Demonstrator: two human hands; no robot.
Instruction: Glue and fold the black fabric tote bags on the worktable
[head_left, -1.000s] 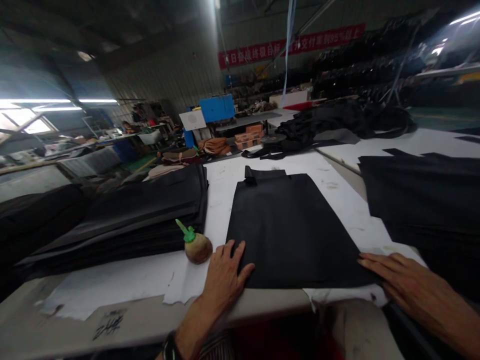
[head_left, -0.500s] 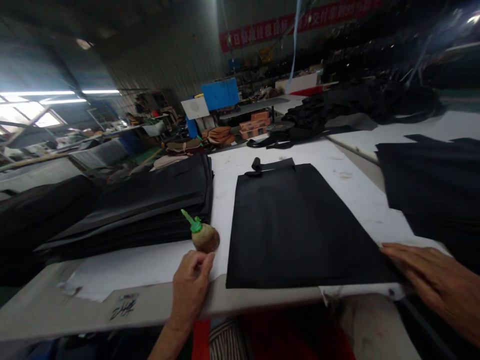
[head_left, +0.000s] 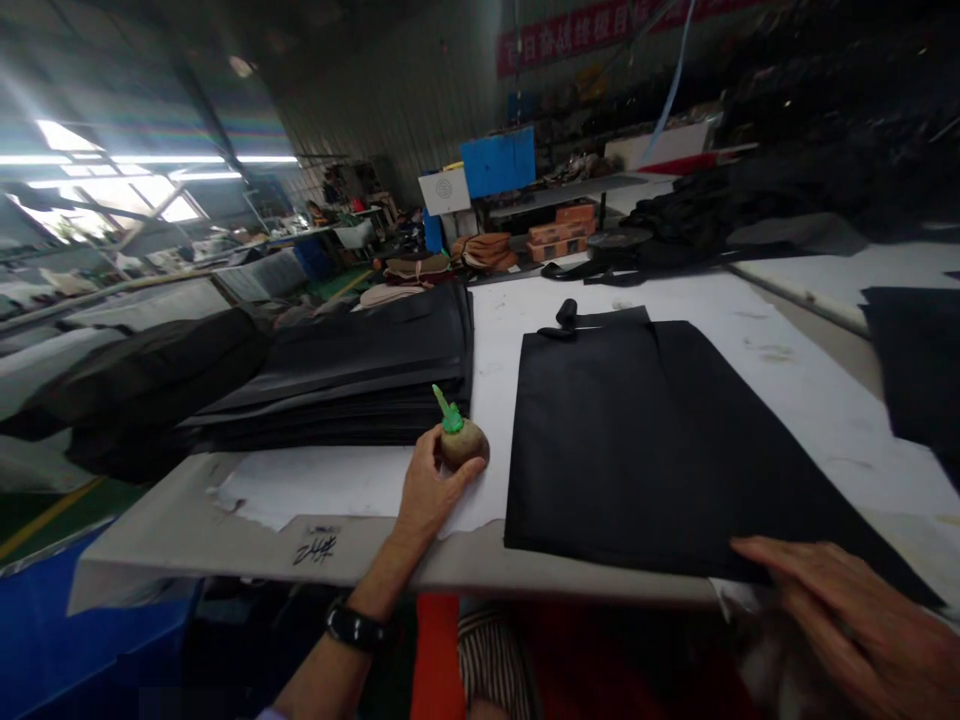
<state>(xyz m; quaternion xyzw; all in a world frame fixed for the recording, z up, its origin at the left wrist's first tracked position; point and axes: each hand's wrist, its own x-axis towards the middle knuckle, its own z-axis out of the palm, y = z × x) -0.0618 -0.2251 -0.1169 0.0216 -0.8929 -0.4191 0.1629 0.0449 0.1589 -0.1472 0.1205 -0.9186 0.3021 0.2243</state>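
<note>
My L hand (head_left: 435,488) is gripping the round pot (head_left: 468,443) btwn the blk stack (head_left: 367,350) and blk panel (head_left: 622,440); my R hand (head_left: 851,605), fingers outstretched, is lying over the panel's near edge. Blk straps (head_left: 671,240) & orange boxes (head_left: 556,250) are sitting behind.

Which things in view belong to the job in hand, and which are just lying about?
Job, judging by the hands:
- black sheet, right hand at its near edge
- round object with a green top, in the left hand
- black stack, probably; it looks alike

Apparently lying about:
- orange-brown boxes
- brown bundle
- blue panel
</note>
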